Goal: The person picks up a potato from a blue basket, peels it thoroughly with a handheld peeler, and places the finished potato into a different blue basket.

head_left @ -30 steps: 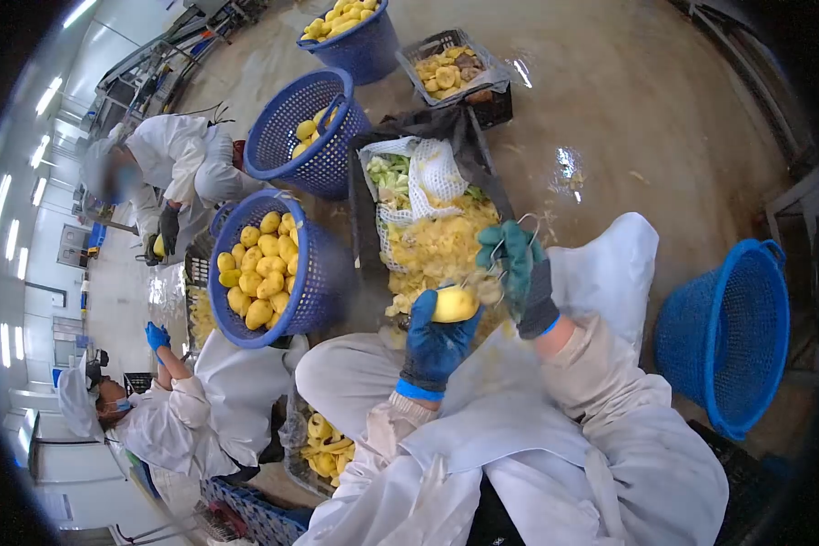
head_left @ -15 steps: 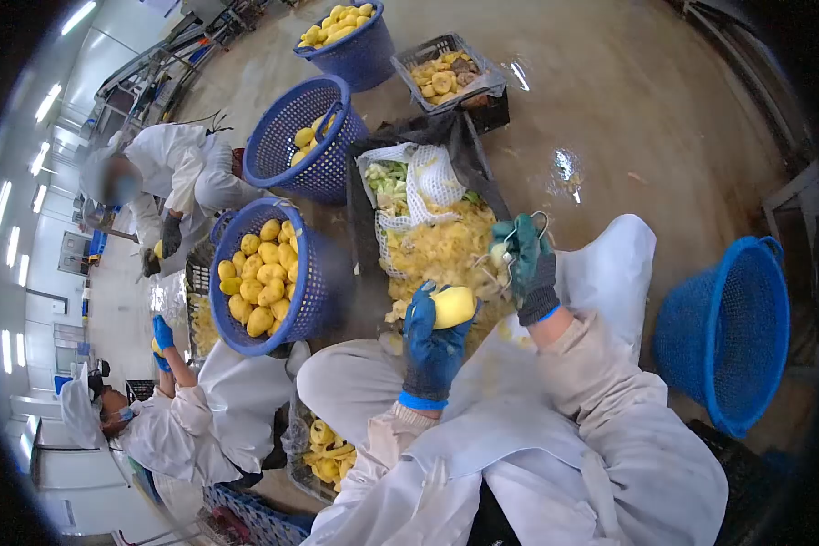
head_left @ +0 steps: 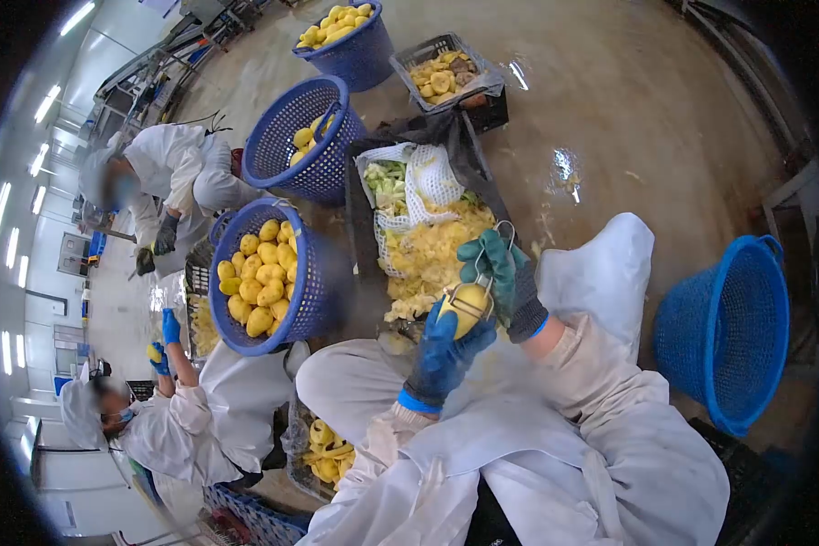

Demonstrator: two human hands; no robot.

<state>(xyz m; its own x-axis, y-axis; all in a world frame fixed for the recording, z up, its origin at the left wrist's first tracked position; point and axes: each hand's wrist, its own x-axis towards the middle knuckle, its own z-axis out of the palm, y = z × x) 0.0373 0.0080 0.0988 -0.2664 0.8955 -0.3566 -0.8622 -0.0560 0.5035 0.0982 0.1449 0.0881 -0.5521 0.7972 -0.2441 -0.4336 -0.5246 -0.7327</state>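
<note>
My left hand (head_left: 446,350), in a blue glove, grips a smooth yellow potato-like piece of produce (head_left: 465,308) from below and the side. My right hand (head_left: 500,270), in a green and dark glove, is closed around a bent-wire peeler (head_left: 490,298). The peeler's wire loop lies across the yellow piece, and its hooked end sticks up past my fingers. Just beyond both hands is a black-lined crate (head_left: 359,241) heaped with pale yellow shavings (head_left: 432,255), with white foam netting (head_left: 434,187) and green scraps at its far end.
A blue-purple basket (head_left: 314,314) of yellow pieces stands to the left, with two similar baskets behind. A blue basket (head_left: 721,328) is at right. A crate of scraps (head_left: 499,107) sits ahead. Two co-workers (head_left: 191,423) (head_left: 177,168) sit at left.
My right hand has moved left and down, bringing the peeler onto the yellow piece. My left hand has shifted slightly right and tilted the piece. The nearer co-worker's hands have moved apart.
</note>
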